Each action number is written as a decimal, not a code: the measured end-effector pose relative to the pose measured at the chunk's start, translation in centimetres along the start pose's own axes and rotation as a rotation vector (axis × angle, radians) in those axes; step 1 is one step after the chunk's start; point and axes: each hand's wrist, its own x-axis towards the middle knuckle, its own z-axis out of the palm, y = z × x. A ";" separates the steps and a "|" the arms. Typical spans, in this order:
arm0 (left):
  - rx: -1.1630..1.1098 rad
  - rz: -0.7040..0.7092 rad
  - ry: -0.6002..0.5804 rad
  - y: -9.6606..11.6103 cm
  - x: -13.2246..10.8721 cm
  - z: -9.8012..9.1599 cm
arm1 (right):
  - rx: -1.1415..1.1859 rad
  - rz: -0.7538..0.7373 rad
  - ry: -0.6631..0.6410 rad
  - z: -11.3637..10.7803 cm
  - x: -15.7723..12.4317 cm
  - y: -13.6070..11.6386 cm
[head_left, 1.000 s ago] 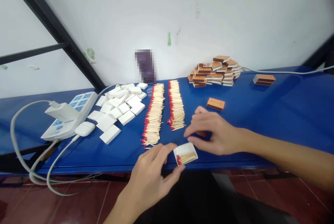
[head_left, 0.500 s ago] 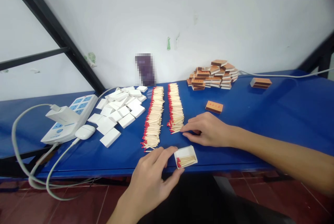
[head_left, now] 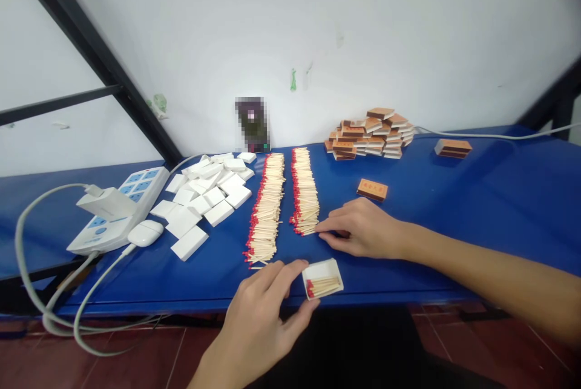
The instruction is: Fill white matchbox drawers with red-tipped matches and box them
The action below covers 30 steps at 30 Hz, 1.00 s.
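Observation:
My left hand (head_left: 267, 304) pinches the left end of a small white matchbox tray (head_left: 322, 277) at the table's front edge; a few red-tipped matches lie in it. My right hand (head_left: 363, 228) rests on the blue table (head_left: 476, 207), fingers curled, fingertips touching the near end of the right row of matches (head_left: 304, 192). What those fingers hold, if anything, is hidden. A second row of matches (head_left: 265, 210) lies to the left.
A heap of white inner trays (head_left: 204, 195) lies left of the matches. A power strip (head_left: 120, 207) with a charger, a white earbud case (head_left: 145, 233) and cables sit far left. Orange matchbox sleeves (head_left: 370, 133) are piled at the back; single ones (head_left: 373, 189) (head_left: 452, 147) lie apart.
My right hand has moved away from the tray, left and back, to the near end of the right match row. My left hand has kept its hold on the tray.

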 end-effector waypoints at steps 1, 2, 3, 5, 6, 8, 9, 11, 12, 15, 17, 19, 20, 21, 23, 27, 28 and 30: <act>0.005 0.002 0.005 0.0 0.0 0.0 | 0.003 0.003 -0.003 0.0 0.0 0.0; 0.010 0.006 0.012 0.0 0.0 0.1 | 0.004 0.004 -0.005 0.0 0.1 0.0; 0.014 0.012 0.018 0.0 0.0 0.1 | 0.004 0.006 -0.005 0.0 0.1 0.0; 0.031 0.020 0.024 0.0 0.0 0.1 | -0.002 0.006 -0.003 0.1 0.2 0.0; 0.045 0.024 0.026 0.0 0.0 0.1 | -0.003 0.006 -0.002 0.2 0.2 0.0; 0.080 0.027 0.028 0.1 0.1 0.1 | 0.003 0.009 -0.002 0.3 0.1 0.0; 0.095 0.027 0.030 0.1 0.1 0.1 | 0.007 0.013 -0.003 0.3 0.2 0.0; 0.109 0.022 0.030 0.1 0.2 0.2 | 0.017 0.031 -0.002 0.4 0.2 -0.1; 0.109 0.018 0.029 0.1 0.2 0.3 | 0.023 0.041 -0.001 0.4 0.2 -0.1; 0.082 -0.003 0.030 0.4 -0.1 0.3 | 0.041 0.068 0.000 0.4 0.4 -0.2; 0.014 -0.020 0.018 0.6 -0.2 -0.3 | 0.051 0.080 -0.007 0.4 0.4 -0.3; -0.074 -0.048 0.011 0.3 0.7 -1.8 | 0.064 0.094 -0.016 0.4 0.5 -0.3; -0.097 -0.072 0.003 -0.2 1.7 -2.8 | 0.077 0.099 -0.019 0.4 0.5 -0.3; -0.071 -0.100 0.043 -1.0 3.2 -4.0 | 0.094 0.105 -0.020 0.3 0.5 -0.4; 0.143 -0.241 -0.013 -3.6 7.6 -6.2 | 0.130 0.117 -0.018 0.4 0.5 -0.4; 0.483 -0.462 -0.189 -11.3 17.9 -7.4 | 0.153 0.131 -0.006 0.6 0.5 -0.3; 0.526 -0.498 -0.224 -13.1 20.0 -7.0 | 0.153 0.129 -0.004 0.7 0.4 -0.3; 0.605 -0.551 -0.292 -16.1 22.9 -5.8 | 0.156 0.121 -0.001 0.9 0.4 -0.2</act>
